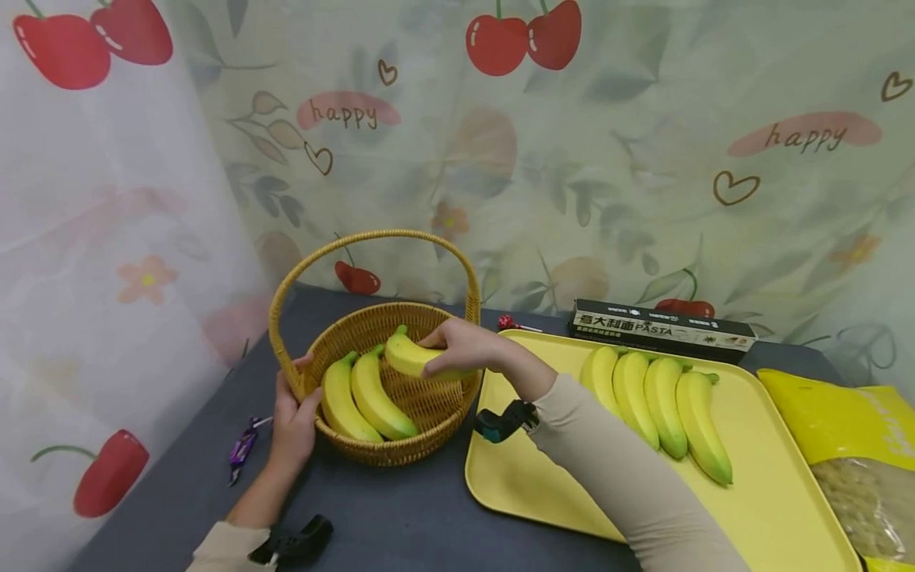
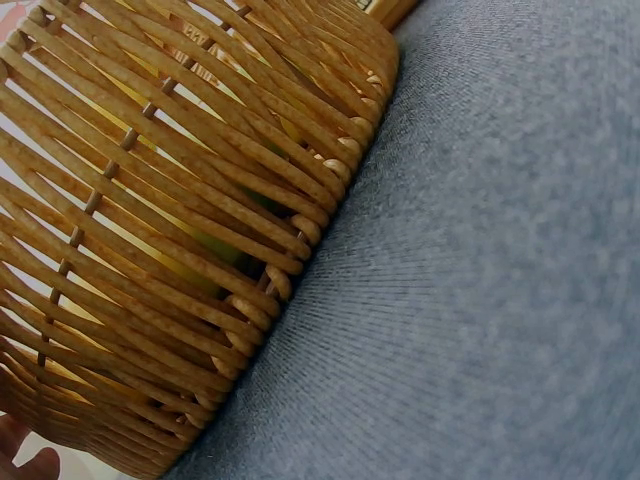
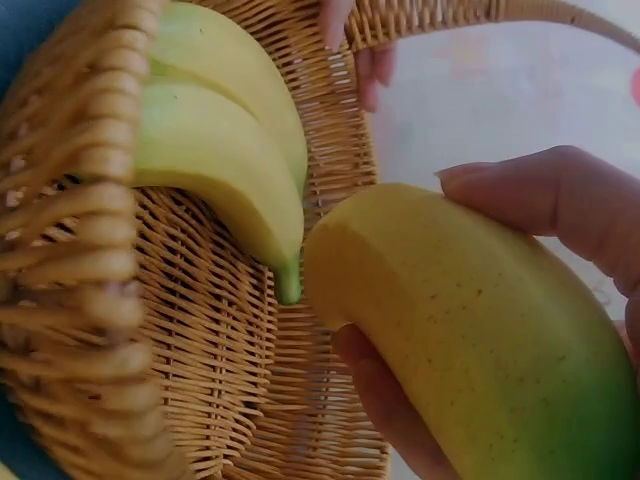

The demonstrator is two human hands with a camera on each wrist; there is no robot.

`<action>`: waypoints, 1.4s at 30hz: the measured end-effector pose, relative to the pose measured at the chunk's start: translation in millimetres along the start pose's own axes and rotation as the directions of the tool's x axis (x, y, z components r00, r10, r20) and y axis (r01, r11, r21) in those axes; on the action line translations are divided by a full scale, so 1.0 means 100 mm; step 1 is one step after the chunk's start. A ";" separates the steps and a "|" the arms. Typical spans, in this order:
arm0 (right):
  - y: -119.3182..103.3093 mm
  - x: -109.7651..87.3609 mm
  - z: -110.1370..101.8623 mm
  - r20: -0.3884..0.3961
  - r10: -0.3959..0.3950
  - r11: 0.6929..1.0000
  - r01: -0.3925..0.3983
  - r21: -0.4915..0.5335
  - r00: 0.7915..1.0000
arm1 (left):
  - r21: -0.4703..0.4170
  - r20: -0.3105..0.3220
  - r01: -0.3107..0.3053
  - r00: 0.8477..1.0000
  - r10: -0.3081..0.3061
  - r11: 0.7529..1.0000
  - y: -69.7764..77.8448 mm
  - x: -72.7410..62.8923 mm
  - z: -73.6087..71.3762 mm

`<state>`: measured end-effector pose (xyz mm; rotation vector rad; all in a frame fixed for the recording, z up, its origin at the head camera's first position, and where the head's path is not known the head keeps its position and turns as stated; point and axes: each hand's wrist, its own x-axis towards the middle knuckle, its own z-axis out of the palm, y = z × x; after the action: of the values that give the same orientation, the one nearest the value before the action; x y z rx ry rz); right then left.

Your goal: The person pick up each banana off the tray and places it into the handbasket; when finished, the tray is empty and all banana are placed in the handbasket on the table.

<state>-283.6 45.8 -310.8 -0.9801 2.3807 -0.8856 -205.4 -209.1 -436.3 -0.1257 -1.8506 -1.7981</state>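
A wicker basket [image 1: 389, 454] with a tall arched handle stands on the dark tabletop. My left hand [image 1: 291, 421] grips its left rim at the foot of the handle. Two yellow bananas with green tips, the outer banana [image 1: 343, 403] and the inner banana [image 1: 379, 397], lie side by side in the basket's left half. Over the basket's right half, my right hand [image 1: 465, 349] holds a third banana [image 3: 470, 320] between thumb and fingers. Its stem end points toward the other two in the head view. In the left wrist view, the woven basket wall [image 2: 150, 200] fills much of the picture.
Right of the basket, a yellow tray [image 1: 543, 496] bears several bananas [image 1: 665, 405], partly behind my right sleeve. A pasta box [image 1: 661, 330] and a red lollipop [image 1: 506, 322] lie behind it, a yellow bag [image 1: 843, 421] on the right. A purple-wrapped candy [image 1: 244, 449] lies left.
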 end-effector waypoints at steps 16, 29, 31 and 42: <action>-0.09 0.37 0.11 0.087 0.023 0.998 -0.017 -0.069 0.996 | 0.023 0.010 0.048 0.999 -0.048 0.999 0.02 0.00 -0.01; -0.14 0.51 0.25 0.083 0.090 0.990 -0.080 -0.118 0.992 | 0.024 0.011 0.030 0.999 -0.030 0.999 0.04 0.00 0.00; -0.15 0.52 0.27 0.095 0.118 0.983 -0.102 -0.152 0.988 | 0.028 0.009 0.029 1.000 -0.030 0.999 0.04 0.00 0.00; -0.17 0.62 0.30 0.182 0.271 0.958 -0.247 -0.143 0.945 | 0.023 0.003 0.006 1.000 -0.006 1.000 0.03 0.00 -0.01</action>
<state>-299.2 -20.8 -328.1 -0.7350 2.3390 -0.5275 -203.7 -209.8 -433.2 -0.1147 -1.8748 -1.7817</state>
